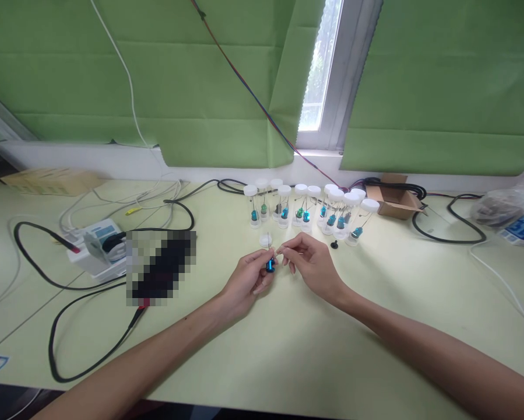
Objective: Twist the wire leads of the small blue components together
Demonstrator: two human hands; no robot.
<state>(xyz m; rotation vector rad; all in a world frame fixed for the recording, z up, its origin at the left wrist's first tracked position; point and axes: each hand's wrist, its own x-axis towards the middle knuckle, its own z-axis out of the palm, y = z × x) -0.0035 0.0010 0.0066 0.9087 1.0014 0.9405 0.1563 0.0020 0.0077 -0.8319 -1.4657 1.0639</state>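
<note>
My left hand (250, 277) holds a small shiny blue part (270, 265) with thin prongs pointing up from it. Close on its right, my right hand (308, 259) has its thumb and forefinger pinched together beside the blue part; what they hold, if anything, is too small to make out. Just behind my hands lies a white round cap (266, 239). Further back stand several clear tubes with white lids, such as the rightmost tube (361, 221), with blue or green pieces inside. A small black piece (334, 245) sits in front of them.
At the left are a white device (96, 248), a pixelated dark object (161, 265) and looping black cables. An open cardboard box (393, 201) stands at the back right, with a plastic bag (509, 204) further right. The pale table (288, 350) meets a wall with green blinds.
</note>
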